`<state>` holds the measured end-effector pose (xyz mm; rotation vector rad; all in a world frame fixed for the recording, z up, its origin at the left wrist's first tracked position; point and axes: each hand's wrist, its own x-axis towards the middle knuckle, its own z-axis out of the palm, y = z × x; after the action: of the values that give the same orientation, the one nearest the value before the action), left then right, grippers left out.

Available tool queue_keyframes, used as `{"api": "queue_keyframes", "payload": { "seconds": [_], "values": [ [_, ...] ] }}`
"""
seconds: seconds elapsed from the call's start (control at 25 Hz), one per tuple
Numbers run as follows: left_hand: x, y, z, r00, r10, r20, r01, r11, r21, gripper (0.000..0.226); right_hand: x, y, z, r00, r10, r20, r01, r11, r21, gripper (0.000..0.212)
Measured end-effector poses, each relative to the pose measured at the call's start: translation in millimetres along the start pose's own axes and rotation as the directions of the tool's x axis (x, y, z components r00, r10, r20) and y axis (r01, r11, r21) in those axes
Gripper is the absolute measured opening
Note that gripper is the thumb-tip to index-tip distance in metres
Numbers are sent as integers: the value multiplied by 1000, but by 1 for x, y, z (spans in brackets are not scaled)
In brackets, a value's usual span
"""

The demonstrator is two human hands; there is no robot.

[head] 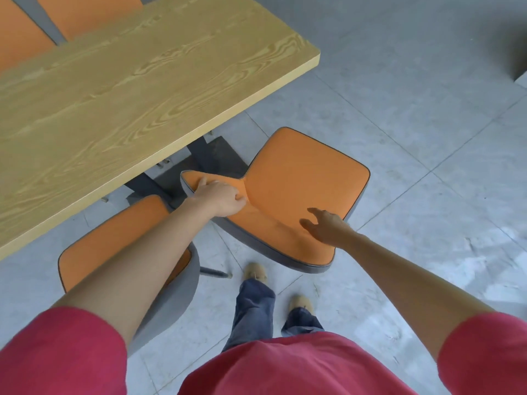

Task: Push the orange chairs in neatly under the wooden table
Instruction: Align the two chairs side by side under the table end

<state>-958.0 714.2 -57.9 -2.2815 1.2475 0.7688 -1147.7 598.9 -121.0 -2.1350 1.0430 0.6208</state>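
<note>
An orange chair (305, 178) with grey edging stands off the right end of the wooden table (137, 81), turned at an angle, its seat outside the tabletop. My left hand (221, 199) grips the left end of its backrest, fingers curled over the top edge. My right hand (325, 226) hovers with fingers spread over the right part of the backrest, touching it lightly or just above it. A second orange chair (119, 235) stands to the left beneath my left forearm, partly tucked under the table's near edge.
Two more orange chairs (85, 15) show beyond the table's far edge. Dark table legs (205, 155) stand under the right end. My feet (256, 273) are on the grey tiled floor (413, 138) just behind the angled chair.
</note>
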Motion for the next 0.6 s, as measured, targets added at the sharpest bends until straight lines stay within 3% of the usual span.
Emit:
{"api": "queue_keyframes", "payload": {
  "seconds": [0.2,0.4,0.6],
  "values": [
    [46,-27,-11,998,-14,57,14,1000,6,48,20,2,22,952,292,96,-298,953,60,57],
    [85,-42,-9,988,-66,139,58,997,60,47,25,-2,33,850,513,119,-523,848,85,56],
    [107,-53,-4,972,-143,187,126,987,98,47,27,-6,37,768,604,213,-640,717,276,59]
  ]
}}
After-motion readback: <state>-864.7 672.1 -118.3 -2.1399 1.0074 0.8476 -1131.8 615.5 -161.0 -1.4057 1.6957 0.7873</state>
